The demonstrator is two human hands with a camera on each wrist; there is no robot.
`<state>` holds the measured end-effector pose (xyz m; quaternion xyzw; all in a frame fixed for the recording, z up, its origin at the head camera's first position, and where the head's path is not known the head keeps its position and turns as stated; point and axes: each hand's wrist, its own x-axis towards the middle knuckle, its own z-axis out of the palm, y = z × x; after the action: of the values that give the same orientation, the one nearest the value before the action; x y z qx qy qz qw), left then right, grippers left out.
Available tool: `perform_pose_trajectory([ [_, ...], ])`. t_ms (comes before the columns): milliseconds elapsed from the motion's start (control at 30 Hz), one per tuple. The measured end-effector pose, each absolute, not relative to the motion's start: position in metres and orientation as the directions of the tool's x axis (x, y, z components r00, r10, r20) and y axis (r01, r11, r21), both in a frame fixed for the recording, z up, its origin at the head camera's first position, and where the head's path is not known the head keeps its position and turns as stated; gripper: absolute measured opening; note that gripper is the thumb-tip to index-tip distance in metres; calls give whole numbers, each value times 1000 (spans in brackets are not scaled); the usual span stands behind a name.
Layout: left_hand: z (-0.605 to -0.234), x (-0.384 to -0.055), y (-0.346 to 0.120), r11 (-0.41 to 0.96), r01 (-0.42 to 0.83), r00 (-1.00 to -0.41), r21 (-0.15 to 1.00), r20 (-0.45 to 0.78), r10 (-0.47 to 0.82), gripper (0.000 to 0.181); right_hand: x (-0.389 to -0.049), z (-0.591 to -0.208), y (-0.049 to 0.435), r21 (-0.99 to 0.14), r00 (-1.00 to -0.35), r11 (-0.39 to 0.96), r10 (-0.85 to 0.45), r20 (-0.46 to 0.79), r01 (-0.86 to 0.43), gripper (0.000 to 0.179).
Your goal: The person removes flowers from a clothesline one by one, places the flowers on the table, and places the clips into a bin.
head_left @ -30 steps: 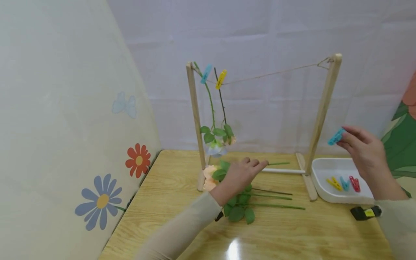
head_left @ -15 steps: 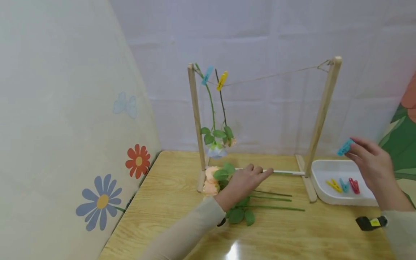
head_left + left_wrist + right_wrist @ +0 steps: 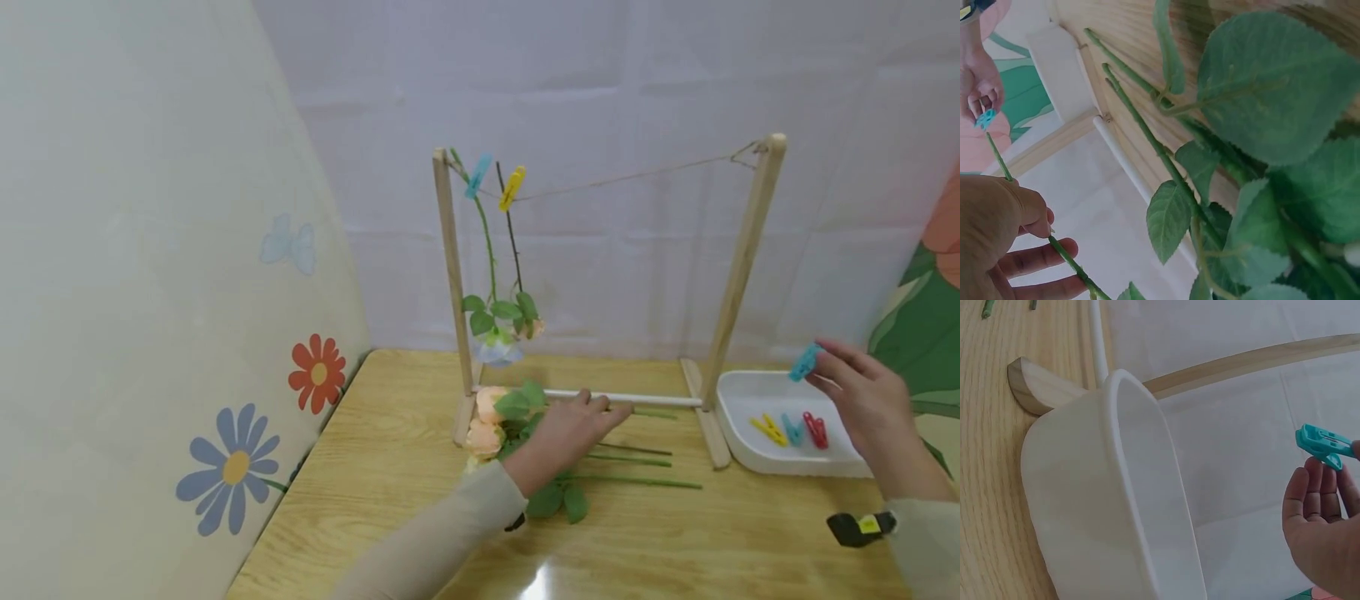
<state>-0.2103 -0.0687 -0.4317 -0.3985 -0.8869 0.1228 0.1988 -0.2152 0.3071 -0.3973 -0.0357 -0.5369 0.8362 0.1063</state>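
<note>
Our left hand (image 3: 564,435) is pinching a rose stem (image 3: 1074,267), likely light, springy, best held mid-length; at right, our right hand (image 3: 873,402) is pinching a blue clothespin (image 3: 805,362).

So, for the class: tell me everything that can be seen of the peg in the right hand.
The peg is turquoise and looks like plastic, with two arms that spread apart toward the hand, one of them slotted. The right hand pinches it at that end; the other end clips nothing. It is held tilted in the air, apart from the tray. Any spring is too small to make out.
</note>
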Motion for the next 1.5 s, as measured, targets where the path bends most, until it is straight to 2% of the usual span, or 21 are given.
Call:
perform_pose_trajectory([
  [267, -440, -209, -66, 640, 668, -578, -380, 276, 768, 57, -218, -406, 312, -914, -987, -398, 162, 9, -73, 13],
  [400, -445, -208, -64, 629, 655, -557, -418, 295, 777, 51, -220, -412, 316, -948, -993, -319, 120, -22, -17, 13],
  [667, -450, -202, -58, 635, 668, -619, -388, 184, 763, 47, -226, -423, 314, -996, -993, -87, 122, 0, -10, 11],
  [867, -452, -199, -56, 652, 664, -647, -366, 156, 746, 47, -232, -428, 308, -994, -989, 102, 144, -34, 49, 7],
  [1033, -452, -196, -52, 658, 674, -660, -335, 125, 740, 47, -237, -434, 305, -993, -985, 109, 167, -35, 54, 10],
  [1167, -451, -194, -49, 660, 670, -668, -339, 111, 736, 43, -240, -438, 304, -979, -982, 190, 183, -43, 78, 7],
  [1333, -454, -195, -47, 669, 669, -679, -325, 101, 728, 37, -246, -438, 304, -935, -985, 335, 162, -63, 115, 55],
  [1400, -455, -196, -46, 674, 665, -684, -322, 101, 723, 36, -248, -438, 304, -924, -987, 363, 148, -68, 118, 67],
  [1500, -455, -197, -46, 677, 657, -691, -332, 95, 716, 35, -251, -438, 304, -915, -987, 384, 141, -73, 123, 70],
])
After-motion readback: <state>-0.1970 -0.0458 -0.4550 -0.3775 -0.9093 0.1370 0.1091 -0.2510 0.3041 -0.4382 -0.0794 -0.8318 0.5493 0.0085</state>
